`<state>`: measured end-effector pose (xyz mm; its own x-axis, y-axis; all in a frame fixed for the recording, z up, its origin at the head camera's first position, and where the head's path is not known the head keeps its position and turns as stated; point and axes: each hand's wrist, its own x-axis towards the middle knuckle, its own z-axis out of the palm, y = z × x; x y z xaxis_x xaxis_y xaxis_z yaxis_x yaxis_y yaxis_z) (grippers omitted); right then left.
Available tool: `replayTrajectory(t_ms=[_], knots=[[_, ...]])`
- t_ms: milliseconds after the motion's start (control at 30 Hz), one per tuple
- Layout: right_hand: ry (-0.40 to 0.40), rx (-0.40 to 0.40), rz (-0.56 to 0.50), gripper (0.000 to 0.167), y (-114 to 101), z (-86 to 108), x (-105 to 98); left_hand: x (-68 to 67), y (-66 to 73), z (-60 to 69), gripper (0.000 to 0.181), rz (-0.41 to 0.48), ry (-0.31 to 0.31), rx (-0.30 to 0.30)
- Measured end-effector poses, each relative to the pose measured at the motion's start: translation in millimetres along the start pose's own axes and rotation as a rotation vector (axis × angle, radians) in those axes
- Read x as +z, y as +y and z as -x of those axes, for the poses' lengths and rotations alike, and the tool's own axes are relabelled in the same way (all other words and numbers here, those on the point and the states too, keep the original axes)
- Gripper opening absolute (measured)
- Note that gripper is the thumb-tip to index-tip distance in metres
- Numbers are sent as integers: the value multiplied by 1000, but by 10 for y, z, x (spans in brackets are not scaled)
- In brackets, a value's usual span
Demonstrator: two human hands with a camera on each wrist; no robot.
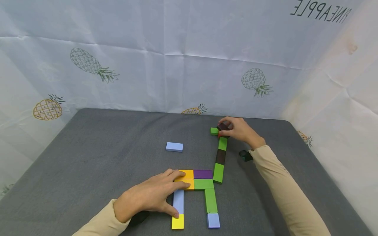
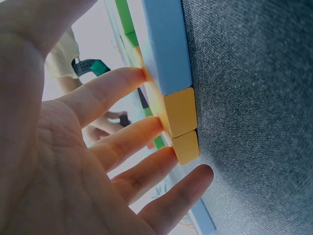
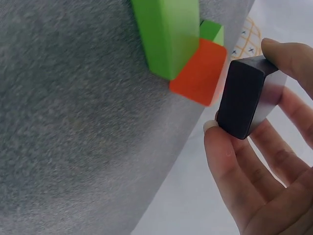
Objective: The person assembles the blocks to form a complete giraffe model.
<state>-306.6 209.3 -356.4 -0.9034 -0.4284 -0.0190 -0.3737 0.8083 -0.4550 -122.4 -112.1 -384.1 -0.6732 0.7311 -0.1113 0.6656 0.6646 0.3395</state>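
Note:
My right hand (image 1: 241,131) pinches a dark brown block (image 3: 242,98) between thumb and fingers at the far right. Just beside it in the right wrist view lies a red-orange block (image 3: 200,73), touching a long green block (image 3: 171,39). A small green block (image 1: 214,131) sticks out left at the column's far end. My left hand (image 1: 150,193) is spread over the near layout, fingertips on the two orange-yellow blocks (image 1: 189,174). Its thumb reaches the yellow block (image 1: 178,223) below the light blue block (image 1: 178,201).
A purple block (image 1: 202,174) and green blocks (image 1: 203,184) join the layout, with another light blue block (image 1: 213,220) at its near right end. A lone light blue block (image 1: 174,147) lies farther back. Behind the grey table (image 1: 124,137) hangs a pineapple-print curtain (image 1: 133,82).

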Motion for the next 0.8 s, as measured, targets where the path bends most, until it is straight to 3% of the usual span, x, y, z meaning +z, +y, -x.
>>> replayTrajectory(t_ms=[800], knots=[[59,202,-40,54,208,49,5,-9,-6,4,74,0,-6,4]])
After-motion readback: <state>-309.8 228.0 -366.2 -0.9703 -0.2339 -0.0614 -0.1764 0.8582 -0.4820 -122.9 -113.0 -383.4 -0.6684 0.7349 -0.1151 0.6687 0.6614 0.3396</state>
